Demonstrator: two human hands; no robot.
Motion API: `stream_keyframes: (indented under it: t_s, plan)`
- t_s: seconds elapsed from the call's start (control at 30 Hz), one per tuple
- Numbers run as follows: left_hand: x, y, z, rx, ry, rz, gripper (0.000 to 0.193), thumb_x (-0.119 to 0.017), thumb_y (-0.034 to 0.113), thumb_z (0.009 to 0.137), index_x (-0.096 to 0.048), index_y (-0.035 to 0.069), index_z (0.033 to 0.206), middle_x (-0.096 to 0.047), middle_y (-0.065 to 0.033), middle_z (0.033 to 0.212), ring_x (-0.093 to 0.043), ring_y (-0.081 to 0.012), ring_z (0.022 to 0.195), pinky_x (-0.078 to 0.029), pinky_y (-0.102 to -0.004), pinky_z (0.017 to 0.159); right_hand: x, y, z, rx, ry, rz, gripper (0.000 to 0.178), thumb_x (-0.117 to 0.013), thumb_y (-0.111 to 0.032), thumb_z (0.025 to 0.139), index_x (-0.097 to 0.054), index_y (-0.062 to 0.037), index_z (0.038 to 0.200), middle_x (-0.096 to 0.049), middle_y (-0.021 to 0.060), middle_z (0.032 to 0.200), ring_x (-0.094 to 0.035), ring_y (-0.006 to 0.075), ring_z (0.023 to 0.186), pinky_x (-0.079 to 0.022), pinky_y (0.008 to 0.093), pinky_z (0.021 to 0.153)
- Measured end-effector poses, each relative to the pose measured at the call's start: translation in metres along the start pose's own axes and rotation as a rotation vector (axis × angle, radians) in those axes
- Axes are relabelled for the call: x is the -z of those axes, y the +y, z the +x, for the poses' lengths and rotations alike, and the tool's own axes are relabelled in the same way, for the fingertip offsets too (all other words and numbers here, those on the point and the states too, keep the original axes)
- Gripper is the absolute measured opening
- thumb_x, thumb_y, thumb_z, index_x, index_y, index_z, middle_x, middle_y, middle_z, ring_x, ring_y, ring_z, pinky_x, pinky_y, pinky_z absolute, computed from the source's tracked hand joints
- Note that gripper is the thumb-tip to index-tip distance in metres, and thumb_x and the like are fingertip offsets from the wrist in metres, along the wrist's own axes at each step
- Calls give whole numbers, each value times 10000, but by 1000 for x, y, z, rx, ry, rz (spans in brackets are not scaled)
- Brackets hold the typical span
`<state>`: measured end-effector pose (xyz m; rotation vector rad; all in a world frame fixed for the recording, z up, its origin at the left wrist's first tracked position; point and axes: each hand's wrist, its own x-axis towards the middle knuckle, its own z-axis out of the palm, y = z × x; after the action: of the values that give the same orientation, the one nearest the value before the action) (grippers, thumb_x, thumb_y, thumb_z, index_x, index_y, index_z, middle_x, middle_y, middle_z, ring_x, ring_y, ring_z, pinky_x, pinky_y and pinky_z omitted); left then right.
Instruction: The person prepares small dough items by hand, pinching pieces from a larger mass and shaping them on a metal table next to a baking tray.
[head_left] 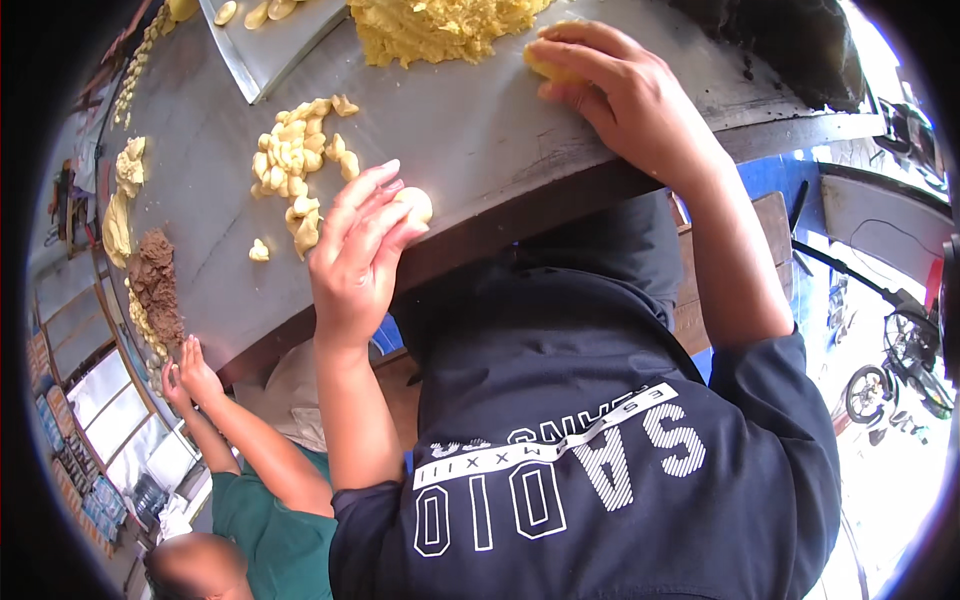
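My left hand (pixel 355 250) is closed around a small pale dough ball (pixel 416 204) near the table's front edge. The ball shows between thumb and fingers. Farther right, my right hand (pixel 625 95) has its fingers curled over a lump of yellow mash (pixel 548 70), mostly covered by the fingers. Just left of it sits a big mound of the same crumbly yellow mash (pixel 440 28). Beyond my left hand lies a cluster of small pale dough pieces (pixel 288 150), with one loose dough piece (pixel 259 250) apart from them.
A metal tray (pixel 243 72) with several pale shaped pieces stands at the far left of the grey table (pixel 440 120). A brown dough mass (pixel 156 280) lies before a co-worker in a green shirt (pixel 285 500). Something dark (pixel 790 45) covers the far right corner.
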<state>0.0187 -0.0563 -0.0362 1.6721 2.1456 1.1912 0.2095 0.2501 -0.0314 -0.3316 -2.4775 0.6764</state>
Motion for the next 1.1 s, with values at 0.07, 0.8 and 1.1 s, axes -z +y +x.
stream_keyframes:
  t_s: [0.07,0.8,1.1]
  plan:
    - [5,13,14,29,-39,64,250,-908,64,952,-779,23,1163,-711,-153,1409,-747,-288,1234,-631,-411,1036,2,0,2,79,-37,-88,339,-822,-42,971,-823,-75,1308,-778,141,1367,-765,368,1227,-638,445,1050]
    - [3,30,28,404,-2,-36,218,-849,134,1039,-671,29,1108,-712,-113,1279,-715,-249,1049,-604,-402,897,-1,-27,13,245,-155,-250,293,-721,-43,886,-830,-69,1157,-733,80,1324,-716,304,1267,-640,425,1008]
    - [-14,22,69,74,-56,614,165,-717,224,1120,-748,63,1108,-753,-146,1003,-732,-394,875,-608,-478,783,0,-36,16,186,-198,-110,222,-824,-92,905,-841,-99,1126,-763,60,1117,-740,307,1058,-628,441,903]
